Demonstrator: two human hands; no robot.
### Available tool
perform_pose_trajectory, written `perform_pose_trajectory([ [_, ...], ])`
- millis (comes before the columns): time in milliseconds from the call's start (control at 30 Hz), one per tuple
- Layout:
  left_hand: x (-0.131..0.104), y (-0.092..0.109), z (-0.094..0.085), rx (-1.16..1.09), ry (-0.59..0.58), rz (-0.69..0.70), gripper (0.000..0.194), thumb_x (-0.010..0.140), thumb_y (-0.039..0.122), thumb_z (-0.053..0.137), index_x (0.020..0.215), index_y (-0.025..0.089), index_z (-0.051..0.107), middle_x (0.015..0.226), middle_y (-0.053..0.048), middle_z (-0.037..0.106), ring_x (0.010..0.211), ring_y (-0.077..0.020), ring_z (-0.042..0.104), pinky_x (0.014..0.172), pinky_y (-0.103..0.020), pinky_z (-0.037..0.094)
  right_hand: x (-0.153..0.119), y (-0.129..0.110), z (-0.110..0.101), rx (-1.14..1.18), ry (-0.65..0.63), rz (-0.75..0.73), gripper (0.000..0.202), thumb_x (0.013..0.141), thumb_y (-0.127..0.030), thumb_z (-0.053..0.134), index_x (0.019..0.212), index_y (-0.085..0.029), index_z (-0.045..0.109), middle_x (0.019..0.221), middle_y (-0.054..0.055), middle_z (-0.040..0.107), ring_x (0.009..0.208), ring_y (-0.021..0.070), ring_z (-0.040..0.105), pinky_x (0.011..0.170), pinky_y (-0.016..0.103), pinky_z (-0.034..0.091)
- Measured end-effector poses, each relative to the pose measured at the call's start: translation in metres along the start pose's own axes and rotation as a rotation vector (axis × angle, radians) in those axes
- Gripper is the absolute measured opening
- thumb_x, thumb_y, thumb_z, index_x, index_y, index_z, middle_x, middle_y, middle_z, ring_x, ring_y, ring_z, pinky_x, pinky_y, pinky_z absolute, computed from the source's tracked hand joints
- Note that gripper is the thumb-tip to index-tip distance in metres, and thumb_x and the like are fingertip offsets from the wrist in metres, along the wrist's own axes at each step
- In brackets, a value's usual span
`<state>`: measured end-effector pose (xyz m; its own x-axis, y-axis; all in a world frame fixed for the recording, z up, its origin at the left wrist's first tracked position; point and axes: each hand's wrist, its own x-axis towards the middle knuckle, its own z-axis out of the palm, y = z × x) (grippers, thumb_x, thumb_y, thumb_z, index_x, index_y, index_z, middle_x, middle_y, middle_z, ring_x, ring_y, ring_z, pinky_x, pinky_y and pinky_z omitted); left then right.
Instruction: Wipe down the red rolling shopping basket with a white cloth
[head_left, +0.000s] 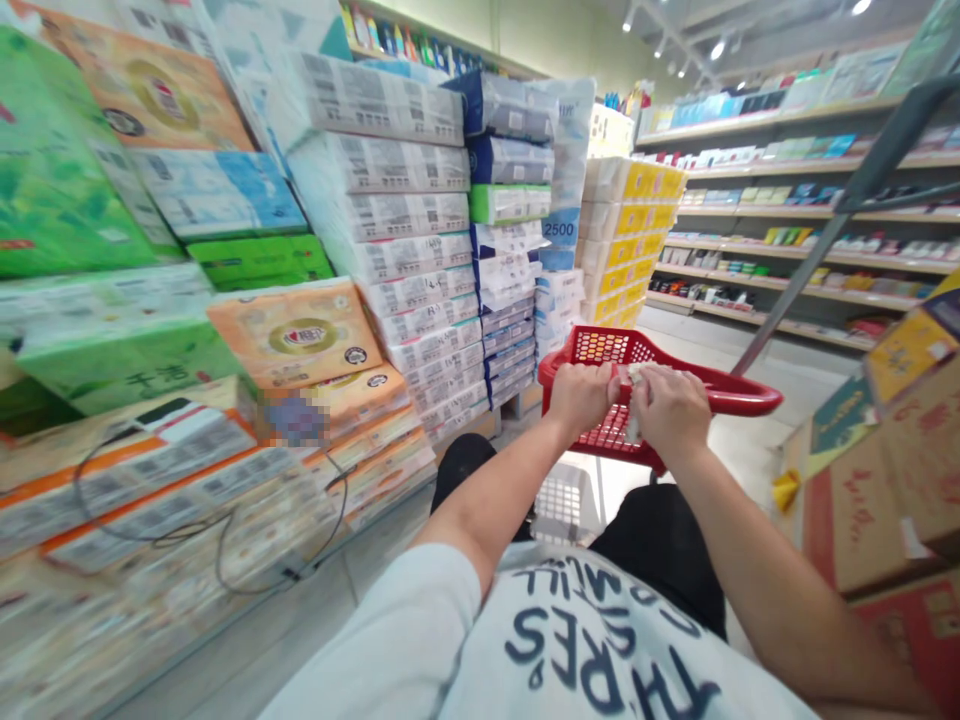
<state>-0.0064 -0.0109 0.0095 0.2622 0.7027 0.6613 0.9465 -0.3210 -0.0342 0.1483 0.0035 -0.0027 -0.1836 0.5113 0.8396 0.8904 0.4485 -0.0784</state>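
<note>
A red plastic shopping cart [739,396] with a meshed basket stands in front of my knees. My left hand [581,402] is closed over the near red bar of the cart, fingers wrapped around it. Just to its right, my right hand [671,408] is bent over the same bar and presses a crumpled whitish cloth or tissue [634,422] against it. Part of the cloth hangs below the bar; the fingers hide the rest. The two hands are close together.
Stacked tissue packs [412,190] rise on the left, with orange packs [300,335] and loose black cables [225,520] nearer. Cardboard boxes [847,490] stand close on the right, beside a slanted grey metal pole [802,270]. Stocked shelves [795,215] line the back.
</note>
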Motion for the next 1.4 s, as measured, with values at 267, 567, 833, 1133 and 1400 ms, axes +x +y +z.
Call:
perform_pose_trajectory([
  [267,-0.002,-0.002,-0.004,0.01,-0.023,0.007,0.036,0.1,0.036,0.029,0.104,0.016,0.059,0.087,-0.009,0.069,0.08,-0.022,0.063,0.072,-0.034,0.038,0.005,-0.004,0.004,-0.017,-0.006,0.048,0.031,0.09,-0.028,0.043,0.102,-0.015,0.068,0.107,0.01,0.07,0.099,0.0239,0.061,0.095,0.037,0.037],
  [567,-0.004,-0.007,-0.006,0.039,-0.016,0.002,0.035,0.1,0.036,0.031,0.107,0.015,0.059,0.086,-0.008,0.069,0.078,-0.0217,0.062,0.07,-0.034,0.036,0.013,-0.01,-0.001,0.005,-0.125,0.039,0.028,0.09,-0.028,0.044,0.09,-0.016,0.07,0.091,0.009,0.072,0.087,0.023,0.063,0.089,0.036,0.039],
  [833,-0.006,-0.004,-0.004,0.031,0.006,-0.008,0.034,0.1,0.035,0.031,0.102,0.017,0.06,0.084,-0.007,0.069,0.078,-0.0225,0.062,0.071,-0.035,0.035,0.006,-0.008,0.002,0.001,-0.054,0.002,0.029,0.09,-0.027,0.043,0.099,-0.015,0.069,0.103,0.011,0.071,0.096,0.0239,0.061,0.094,0.037,0.037],
  [1133,-0.004,-0.001,-0.004,0.034,-0.01,-0.011,0.034,0.099,0.036,0.032,0.105,0.016,0.059,0.086,-0.008,0.069,0.079,-0.0226,0.063,0.072,-0.035,0.037,-0.008,-0.004,0.005,0.004,0.058,-0.022,0.029,0.088,-0.025,0.047,0.108,-0.018,0.066,0.116,0.009,0.067,0.109,0.0246,0.058,0.102,0.04,0.032],
  [1400,-0.003,0.003,-0.004,0.031,-0.029,-0.015,0.034,0.1,0.035,0.031,0.106,0.015,0.059,0.087,-0.009,0.069,0.079,-0.0218,0.063,0.072,-0.035,0.037,0.009,0.005,0.003,-0.039,-0.077,0.076,0.031,0.09,-0.029,0.04,0.089,-0.017,0.069,0.088,0.009,0.073,0.086,0.023,0.063,0.104,0.046,0.028],
])
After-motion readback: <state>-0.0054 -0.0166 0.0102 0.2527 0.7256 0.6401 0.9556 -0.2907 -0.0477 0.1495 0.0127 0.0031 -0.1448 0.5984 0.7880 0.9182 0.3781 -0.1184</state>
